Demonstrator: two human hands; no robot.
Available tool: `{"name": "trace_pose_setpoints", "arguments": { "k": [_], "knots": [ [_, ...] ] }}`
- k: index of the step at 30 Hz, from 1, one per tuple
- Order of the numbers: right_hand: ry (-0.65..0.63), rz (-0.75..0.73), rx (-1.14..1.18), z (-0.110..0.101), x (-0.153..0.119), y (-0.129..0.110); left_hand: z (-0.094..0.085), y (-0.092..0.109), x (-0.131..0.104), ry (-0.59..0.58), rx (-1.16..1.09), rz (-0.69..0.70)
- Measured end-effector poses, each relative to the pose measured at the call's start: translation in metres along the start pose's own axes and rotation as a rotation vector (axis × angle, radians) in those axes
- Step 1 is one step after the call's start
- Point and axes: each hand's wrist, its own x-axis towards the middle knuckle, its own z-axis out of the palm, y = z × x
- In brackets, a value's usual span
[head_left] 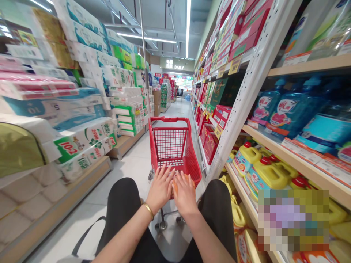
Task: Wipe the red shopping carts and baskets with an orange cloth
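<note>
Both forearms reach forward between my bent knees, black trouser legs [124,208] on either side. Left hand [161,188] and right hand [185,191] side by side, palms down, fingers straight and slightly fanned, thumbs near each other. Neither is curled round anything. Gold bangle [148,212] on the left wrist.

Under the fingers, mostly covered by the right hand, an orange item [193,180] at the near end of a red shopping cart [195,166]; too hidden to name, and I cannot tell whether my palms press on it. Cart handle [170,119] at the far end, a grid panel below it.

The cart stands straight ahead on the pale floor [134,164], taking up much of the aisle. Close on its right, a white perforated shelf post [241,91] and red boxes [211,146]. Nearer me, blue pump bottles [290,106] above yellow jugs [270,175] with red caps; a pixelated patch hides part of the lower shelf. Left: paper packs [87,146] stacked high on a low platform. Beside my left leg, a dark strap [89,232]. Far down the aisle, a "DAILY" sign [178,67].
</note>
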Motion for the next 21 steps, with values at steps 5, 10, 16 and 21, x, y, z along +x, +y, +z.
{"name": "trace_pose_setpoints", "arguments": {
  "k": [5, 10, 16, 21],
  "knots": [
    [0.030, 0.057, -0.043, -0.016, 0.000, 0.036, -0.004, -0.005, -0.002, 0.008, 0.002, 0.004],
    [0.107, 0.194, -0.098, -0.025, 0.003, 0.075, 0.000, 0.006, 0.002, 0.013, -0.018, -0.007],
    [0.019, 0.018, 0.008, -0.009, -0.001, 0.017, 0.000, 0.001, 0.001, 0.017, -0.009, 0.009],
    [0.059, 0.108, -0.041, -0.026, 0.004, 0.056, -0.001, -0.008, -0.001, 0.014, -0.023, 0.017]
  ]
}}
